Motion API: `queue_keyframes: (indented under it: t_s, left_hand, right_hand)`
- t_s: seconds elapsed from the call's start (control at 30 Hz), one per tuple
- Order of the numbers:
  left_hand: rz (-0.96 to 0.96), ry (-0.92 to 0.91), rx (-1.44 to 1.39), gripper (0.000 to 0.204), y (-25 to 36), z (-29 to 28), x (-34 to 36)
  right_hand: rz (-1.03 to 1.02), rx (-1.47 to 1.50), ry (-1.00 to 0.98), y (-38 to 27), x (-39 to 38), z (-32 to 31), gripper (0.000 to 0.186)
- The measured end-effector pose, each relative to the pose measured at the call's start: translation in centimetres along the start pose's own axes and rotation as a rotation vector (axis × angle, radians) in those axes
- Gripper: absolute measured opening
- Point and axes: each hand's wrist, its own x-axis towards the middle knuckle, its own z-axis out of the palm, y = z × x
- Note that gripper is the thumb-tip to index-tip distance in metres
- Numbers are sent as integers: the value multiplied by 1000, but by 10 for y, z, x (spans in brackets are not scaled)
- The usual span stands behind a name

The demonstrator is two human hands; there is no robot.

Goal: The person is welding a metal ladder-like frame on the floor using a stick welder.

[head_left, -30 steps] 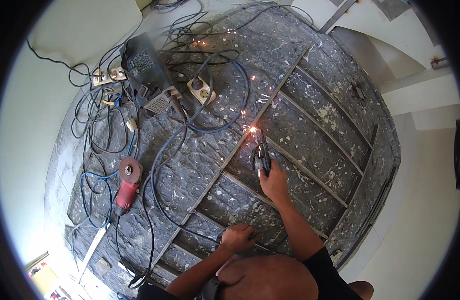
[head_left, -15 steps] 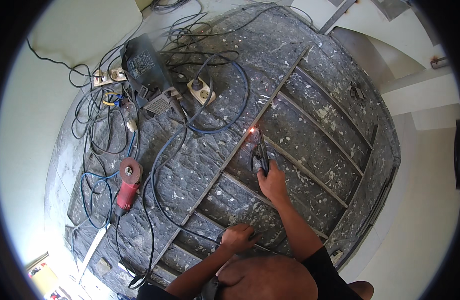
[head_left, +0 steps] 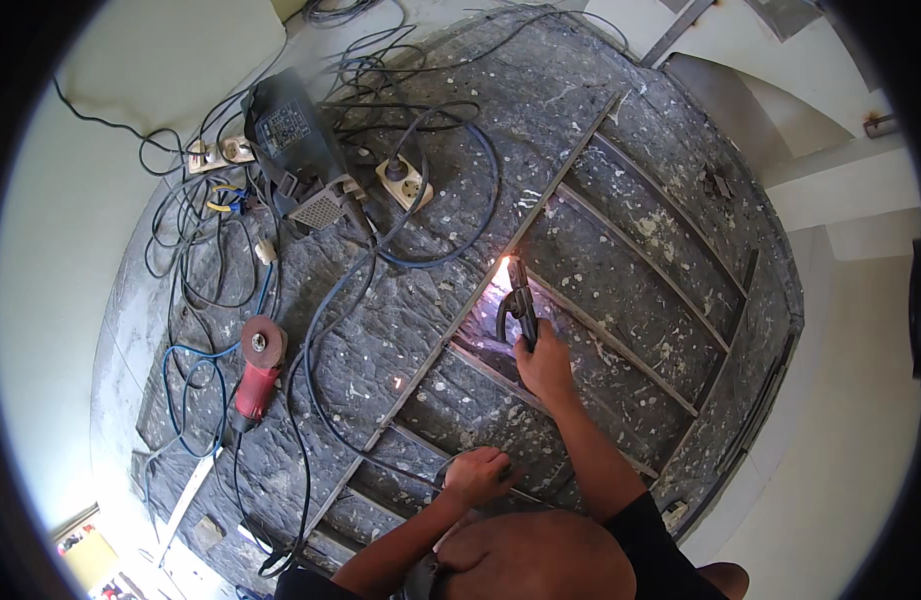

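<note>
On your far left, the red angle grinder (head_left: 258, 368) lies on the grey slab (head_left: 401, 330) among loose cables (head_left: 196, 265), with the dark welding machine (head_left: 299, 155) above it. Your left hand (head_left: 475, 476) rests on a thin steel bar (head_left: 481, 485) — its fingers are curled around a cable there. Your right hand (head_left: 545, 365) grips the electrode holder (head_left: 519, 305) with closed fingers; its tip meets the long diagonal steel bar (head_left: 481, 300) — an arc glows at the contact point.
</note>
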Motion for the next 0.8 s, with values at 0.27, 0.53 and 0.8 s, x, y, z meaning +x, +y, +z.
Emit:
queue_keyframes:
  t_s: [0.27, 0.53, 0.8]
  left_hand:
    - [-53, -37, 31, 39, 4, -2, 0]
    - [-33, -43, 28, 38, 3, -1, -2]
    - [-50, -44, 0, 35, 1, 0, -3]
  right_hand:
    - [21, 21, 76, 1, 1, -2, 24]
    - [63, -9, 41, 6, 9, -5, 26]
    - [-18, 2, 63, 2, 10, -6, 28]
